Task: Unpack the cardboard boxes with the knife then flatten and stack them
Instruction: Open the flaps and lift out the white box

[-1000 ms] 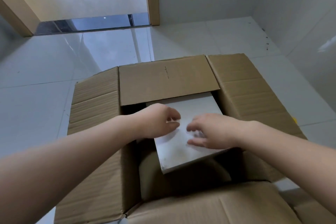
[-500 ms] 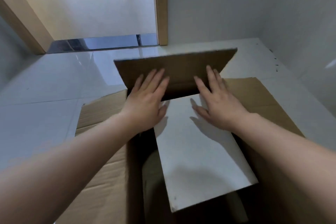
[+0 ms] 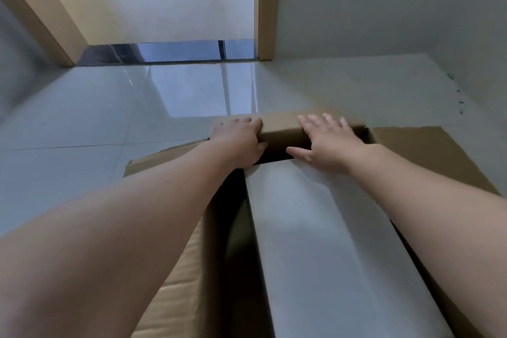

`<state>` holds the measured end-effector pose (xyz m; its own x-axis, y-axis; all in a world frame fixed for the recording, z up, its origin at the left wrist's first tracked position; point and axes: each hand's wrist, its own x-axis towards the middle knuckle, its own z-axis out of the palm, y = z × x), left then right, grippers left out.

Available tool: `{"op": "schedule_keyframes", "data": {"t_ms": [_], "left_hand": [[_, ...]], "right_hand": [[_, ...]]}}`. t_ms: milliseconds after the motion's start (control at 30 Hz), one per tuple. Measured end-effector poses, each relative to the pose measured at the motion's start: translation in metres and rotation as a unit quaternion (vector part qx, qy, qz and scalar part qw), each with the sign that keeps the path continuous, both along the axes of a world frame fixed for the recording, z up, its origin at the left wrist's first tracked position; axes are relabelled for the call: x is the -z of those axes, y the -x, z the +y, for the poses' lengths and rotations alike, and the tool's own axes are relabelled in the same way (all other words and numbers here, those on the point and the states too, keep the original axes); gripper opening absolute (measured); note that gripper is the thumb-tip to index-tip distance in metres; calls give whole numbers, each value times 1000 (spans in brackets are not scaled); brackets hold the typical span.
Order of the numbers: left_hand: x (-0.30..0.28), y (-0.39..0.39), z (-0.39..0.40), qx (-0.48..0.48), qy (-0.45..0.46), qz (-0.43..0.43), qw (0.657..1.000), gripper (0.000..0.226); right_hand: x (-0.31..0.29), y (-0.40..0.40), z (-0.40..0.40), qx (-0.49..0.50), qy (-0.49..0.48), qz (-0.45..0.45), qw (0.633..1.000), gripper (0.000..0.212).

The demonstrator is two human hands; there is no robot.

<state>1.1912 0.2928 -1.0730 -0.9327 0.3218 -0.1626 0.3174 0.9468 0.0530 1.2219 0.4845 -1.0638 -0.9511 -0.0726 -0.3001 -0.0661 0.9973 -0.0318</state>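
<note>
A large brown cardboard box (image 3: 428, 156) stands open on the floor below me. Inside it lies a long white flat panel (image 3: 323, 241), tilted, reaching from the far end toward me. My left hand (image 3: 238, 143) and my right hand (image 3: 326, 143) both press on the box's far flap (image 3: 282, 126), which is folded outward and down over the far edge. The fingers of both hands lie fairly straight over the fold. The left side flap (image 3: 175, 282) is spread outward under my left forearm. No knife is in view.
Glossy pale floor tiles (image 3: 109, 123) surround the box. A doorway with a wooden frame (image 3: 266, 8) and a dark threshold strip (image 3: 170, 51) lies ahead. A grey wall (image 3: 397, 8) runs along the right, close to the box.
Both hands left the white panel, lifted the far flap upright, then pushed it outward and down over the far edge. My view came closer over the box.
</note>
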Motion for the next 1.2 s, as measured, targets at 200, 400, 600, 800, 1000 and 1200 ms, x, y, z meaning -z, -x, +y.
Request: {"op": "schedule_keyframes", "data": {"t_ms": [200,400,600,800,1000,1200], "left_hand": [[3,-10,1,-12,-3,43,999,63],[23,-96,17,-129,-101,43,986,86],[39,-172,14,-137,-129,-70,980,95],[41,-192,17,-176,-160,-118,964,105],[34,-198,18,-115,-106,-91,983,94],[31,-197,15,-159,-162,-119,967,98]], "right_hand": [[7,-11,4,-7,7,31,999,87],[12,-76,19,68,102,15,992,90],[19,-140,34,182,161,-23,970,88],[22,-167,36,273,137,-18,952,82],[29,-192,21,209,102,-54,971,90],[33,-200,23,262,242,-32,934,110]]}}
